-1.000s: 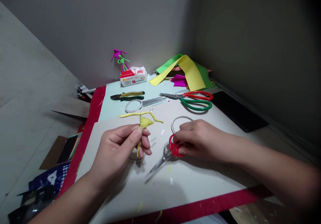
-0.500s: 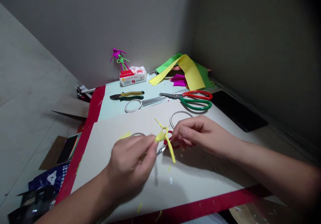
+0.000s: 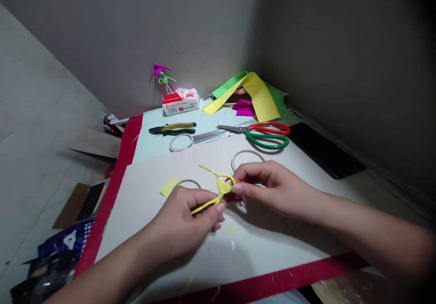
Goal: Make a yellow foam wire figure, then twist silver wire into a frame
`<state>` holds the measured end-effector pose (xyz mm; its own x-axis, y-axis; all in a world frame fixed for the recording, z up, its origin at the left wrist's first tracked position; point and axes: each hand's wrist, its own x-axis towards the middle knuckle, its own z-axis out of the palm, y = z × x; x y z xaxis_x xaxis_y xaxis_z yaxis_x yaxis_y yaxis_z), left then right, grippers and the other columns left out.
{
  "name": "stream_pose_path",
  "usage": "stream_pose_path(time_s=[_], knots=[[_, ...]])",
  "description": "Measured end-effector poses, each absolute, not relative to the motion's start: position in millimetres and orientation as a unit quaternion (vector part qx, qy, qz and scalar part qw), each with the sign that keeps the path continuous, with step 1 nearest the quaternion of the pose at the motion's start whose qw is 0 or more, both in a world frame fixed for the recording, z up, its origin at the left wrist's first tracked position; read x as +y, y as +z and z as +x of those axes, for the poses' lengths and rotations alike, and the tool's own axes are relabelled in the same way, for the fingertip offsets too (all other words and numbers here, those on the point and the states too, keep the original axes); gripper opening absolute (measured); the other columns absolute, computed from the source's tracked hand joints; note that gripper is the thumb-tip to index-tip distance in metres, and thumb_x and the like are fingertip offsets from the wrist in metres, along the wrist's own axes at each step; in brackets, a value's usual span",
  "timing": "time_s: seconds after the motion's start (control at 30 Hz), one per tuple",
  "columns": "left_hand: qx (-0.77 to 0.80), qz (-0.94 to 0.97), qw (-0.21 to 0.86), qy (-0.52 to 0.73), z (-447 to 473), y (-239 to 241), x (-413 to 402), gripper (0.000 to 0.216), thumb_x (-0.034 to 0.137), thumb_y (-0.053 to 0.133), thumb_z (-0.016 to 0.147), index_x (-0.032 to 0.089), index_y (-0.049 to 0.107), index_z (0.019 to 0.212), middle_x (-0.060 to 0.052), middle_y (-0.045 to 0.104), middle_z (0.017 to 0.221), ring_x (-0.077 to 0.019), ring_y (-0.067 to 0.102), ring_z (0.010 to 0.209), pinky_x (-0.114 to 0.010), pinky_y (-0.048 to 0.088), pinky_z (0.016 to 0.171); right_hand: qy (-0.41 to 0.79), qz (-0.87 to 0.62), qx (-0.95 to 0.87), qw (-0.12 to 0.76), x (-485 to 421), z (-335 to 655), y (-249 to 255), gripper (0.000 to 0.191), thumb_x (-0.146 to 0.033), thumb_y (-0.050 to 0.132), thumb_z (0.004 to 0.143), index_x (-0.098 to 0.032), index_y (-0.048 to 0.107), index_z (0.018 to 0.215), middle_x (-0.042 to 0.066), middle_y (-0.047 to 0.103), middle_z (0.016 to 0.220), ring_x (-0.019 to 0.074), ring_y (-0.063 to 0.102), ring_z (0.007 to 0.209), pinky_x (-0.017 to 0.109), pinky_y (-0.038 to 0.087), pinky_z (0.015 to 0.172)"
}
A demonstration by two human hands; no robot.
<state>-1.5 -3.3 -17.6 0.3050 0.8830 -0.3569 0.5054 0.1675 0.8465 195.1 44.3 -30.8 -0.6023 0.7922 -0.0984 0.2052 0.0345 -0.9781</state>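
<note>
Between the two hands, a small bright-yellow figure with a triangular body and thin strand limbs, seemingly of wrapped paper, is held clear of the white table top. Its lower end is pinched narrowly between thumb and fingers of the left hand; its right side appears to be pinched between thumb and forefinger of the right hand. The step in hand is judged to be finger-shaping of an upper limb. A steady left pinch and a light right bend seem called for, so that the body is not crumpled.

Just below the grip, small red-handled scissors are partly hidden. Left of the grip, a flat yellow paper piece is seen; farther beyond, metal shears with red and green handles are laid beside a bundle of thin silvery wires.
</note>
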Motion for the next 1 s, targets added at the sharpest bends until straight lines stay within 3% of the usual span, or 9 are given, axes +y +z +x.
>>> stream_pose_path(time_s=[0.17, 0.53, 0.63, 0.73, 0.87, 1.0], knots=[[0.551, 0.532, 0.606, 0.212, 0, -17, -3, 0.031, 0.037, 0.058, 0.082, 0.011, 0.067, 0.070, -0.007, 0.066, 0.064, -0.0123, 0.059, 0.056, -0.023, 0.046, 0.055, 0.588, -0.374, -0.665, 0.268, 44, 192, -38, 0.019, -0.032, 0.067, 0.078, -0.015, 0.060, 0.075, 0.000, 0.057, 0.073, 0.0111, 0.051, 0.065, 0.024, 0.043, 0.061], [0.521, 0.488, 0.639, 0.285, 0, -25, -1, 0.030, 0.041, 0.064, 0.080, 0.011, 0.069, 0.076, -0.004, 0.064, 0.059, -0.0123, 0.059, 0.049, -0.021, 0.041, 0.044, 0.572, -0.374, -0.658, 0.317, 42, 189, -39, 0.008, -0.022, 0.062, 0.080, -0.016, 0.058, 0.082, 0.002, 0.058, 0.077, 0.0128, 0.054, 0.069, 0.026, 0.046, 0.063], [0.534, 0.497, 0.621, 0.286, 1, -30, -2, 0.031, 0.039, 0.062, 0.081, 0.011, 0.067, 0.070, -0.004, 0.063, 0.058, -0.0106, 0.056, 0.046, -0.020, 0.036, 0.042, 0.470, -0.370, -0.693, 0.402, 38, 190, -41, 0.016, -0.016, 0.063, 0.078, -0.019, 0.055, 0.092, 0.004, 0.057, 0.091, 0.0156, 0.056, 0.082, 0.030, 0.049, 0.073], [0.550, 0.514, 0.600, 0.270, 4, -33, -5, 0.034, 0.038, 0.056, 0.085, 0.013, 0.066, 0.065, -0.003, 0.061, 0.052, -0.0080, 0.046, 0.040, -0.021, 0.031, 0.041, 0.299, -0.334, -0.767, 0.460, 33, 191, -42, 0.014, -0.011, 0.064, 0.077, -0.019, 0.059, 0.087, 0.007, 0.054, 0.101, 0.0197, 0.054, 0.098, 0.035, 0.046, 0.086], [0.568, 0.582, 0.509, 0.283, 6, -37, -7, 0.036, 0.034, 0.051, 0.089, 0.016, 0.062, 0.060, -0.002, 0.061, 0.052, -0.0112, 0.051, 0.050, -0.024, 0.041, 0.054, 0.166, -0.319, -0.817, 0.451, 30, 191, -46, 0.016, -0.012, 0.063, 0.079, -0.020, 0.066, 0.092, 0.010, 0.053, 0.112, 0.0237, 0.051, 0.107, 0.041, 0.044, 0.091], [0.568, 0.632, 0.434, 0.299, 7, -41, -8, 0.037, 0.031, 0.049, 0.090, 0.017, 0.059, 0.057, -0.002, 0.060, 0.054, -0.0138, 0.056, 0.056, -0.026, 0.044, 0.059, 0.156, -0.338, -0.822, 0.430, 29, 187, -50, 0.021, -0.015, 0.062, 0.080, -0.022, 0.067, 0.099, 0.011, 0.053, 0.120, 0.0265, 0.050, 0.110, 0.046, 0.044, 0.092]])
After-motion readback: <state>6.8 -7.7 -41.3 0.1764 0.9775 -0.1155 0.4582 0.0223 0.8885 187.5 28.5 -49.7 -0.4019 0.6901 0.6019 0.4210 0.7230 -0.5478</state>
